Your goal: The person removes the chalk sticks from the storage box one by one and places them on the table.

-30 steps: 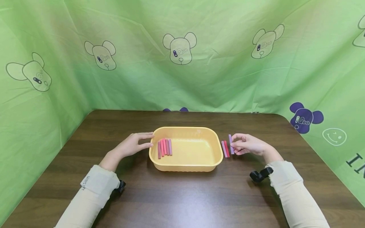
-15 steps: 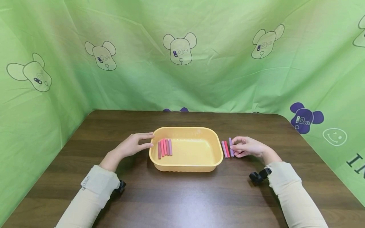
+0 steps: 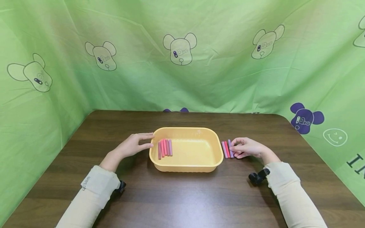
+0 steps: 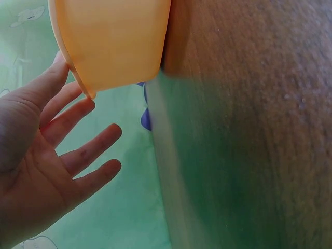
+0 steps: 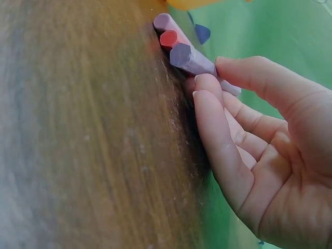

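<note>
My right hand point(image 3: 248, 148) pinches a purple chalk stick point(image 5: 188, 60) between thumb and fingers, low at the table. A red chalk stick point(image 3: 227, 150) and a lilac chalk stick point(image 3: 223, 149) lie alongside it, between the hand and a yellow basin point(image 3: 185, 168). In the right wrist view all three ends show in a close row. My left hand point(image 3: 132, 144) rests its fingertips at the basin's left rim, with its other fingers spread loosely in the left wrist view. Inside the basin at the left, several pink, mauve and purple chalk sticks point(image 3: 164, 147) lie side by side.
The basin stands in the middle of a dark wooden table point(image 3: 176, 196). A green cloth point(image 3: 216, 79) printed with bear heads hangs behind and at both sides. Black wrist cameras point(image 3: 259, 177) sit below the sleeve cuffs.
My right hand has come down and slightly towards the basin, bringing the purple chalk stick beside the red one. The left hand and basin have stayed in place.
</note>
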`<state>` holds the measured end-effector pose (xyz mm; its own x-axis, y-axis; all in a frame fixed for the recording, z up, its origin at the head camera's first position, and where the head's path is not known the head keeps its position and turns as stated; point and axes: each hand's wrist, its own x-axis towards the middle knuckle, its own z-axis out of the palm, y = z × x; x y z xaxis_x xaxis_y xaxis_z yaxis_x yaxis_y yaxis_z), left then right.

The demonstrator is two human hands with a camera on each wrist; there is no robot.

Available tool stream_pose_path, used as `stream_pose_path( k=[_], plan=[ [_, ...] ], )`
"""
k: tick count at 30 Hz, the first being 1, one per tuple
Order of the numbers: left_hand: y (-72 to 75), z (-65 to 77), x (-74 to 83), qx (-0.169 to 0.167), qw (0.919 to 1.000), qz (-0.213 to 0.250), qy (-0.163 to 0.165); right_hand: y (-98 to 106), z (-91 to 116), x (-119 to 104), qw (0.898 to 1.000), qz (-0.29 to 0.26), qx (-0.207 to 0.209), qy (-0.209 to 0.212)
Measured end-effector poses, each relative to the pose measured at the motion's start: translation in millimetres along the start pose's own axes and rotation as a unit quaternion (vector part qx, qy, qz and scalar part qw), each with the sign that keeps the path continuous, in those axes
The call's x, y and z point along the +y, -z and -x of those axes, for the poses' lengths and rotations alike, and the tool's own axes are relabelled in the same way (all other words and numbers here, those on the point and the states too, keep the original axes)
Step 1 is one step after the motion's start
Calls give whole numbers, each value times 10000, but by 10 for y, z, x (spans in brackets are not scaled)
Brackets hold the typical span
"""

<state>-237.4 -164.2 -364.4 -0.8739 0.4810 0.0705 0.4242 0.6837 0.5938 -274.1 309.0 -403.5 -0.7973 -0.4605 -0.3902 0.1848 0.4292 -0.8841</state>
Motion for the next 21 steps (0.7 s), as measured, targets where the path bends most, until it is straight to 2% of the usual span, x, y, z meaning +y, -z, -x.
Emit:
stream_pose_path(
  k=[9,21],
  plan=[
    [-3,6,0,-10,10000,1,47,-5,-16,1,9997,183,124,-103],
    [1,5,9,-2,10000,-1,31,-3,-8,8,9996,172,187,-106]
  ],
)
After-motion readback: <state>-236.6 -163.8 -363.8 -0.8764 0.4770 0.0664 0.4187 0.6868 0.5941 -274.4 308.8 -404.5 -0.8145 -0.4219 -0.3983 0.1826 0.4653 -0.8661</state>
